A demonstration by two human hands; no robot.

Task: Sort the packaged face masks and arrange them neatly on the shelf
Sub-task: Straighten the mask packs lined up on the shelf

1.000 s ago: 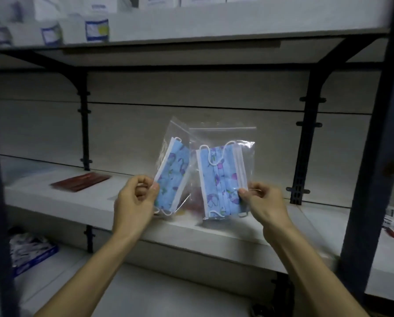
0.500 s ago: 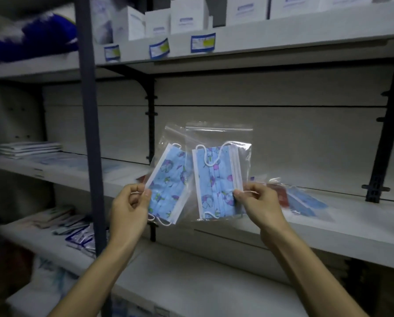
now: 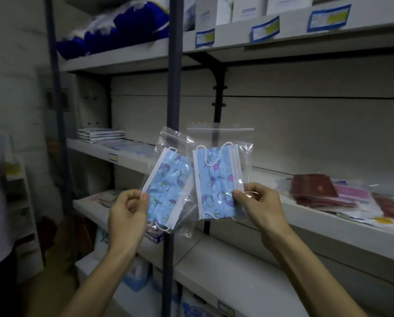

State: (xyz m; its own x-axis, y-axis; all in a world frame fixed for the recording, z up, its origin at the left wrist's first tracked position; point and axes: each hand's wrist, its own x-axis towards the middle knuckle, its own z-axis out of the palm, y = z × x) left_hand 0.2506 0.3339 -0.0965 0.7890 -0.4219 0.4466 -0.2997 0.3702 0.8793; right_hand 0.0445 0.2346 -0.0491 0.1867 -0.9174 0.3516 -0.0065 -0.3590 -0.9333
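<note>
Blue printed masks in two clear bags sit mid-frame: the left hand (image 3: 126, 216) pinches the tilted bag (image 3: 168, 186), the right hand (image 3: 262, 205) pinches the upright bag (image 3: 221, 179). Dark red packs (image 3: 314, 188), probably masks, lie on the shelf (image 3: 328, 221) at right.

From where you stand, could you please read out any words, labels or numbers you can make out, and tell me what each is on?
No text can be read.
Blue-bordered shelf-edge labels on the top shelf: print blurred.
White boxes above them: label too small to read.
Small tag on the middle shelf edge: blurred.
Two bagged blue printed masks: cartoon pattern only, no lettering visible.
</note>
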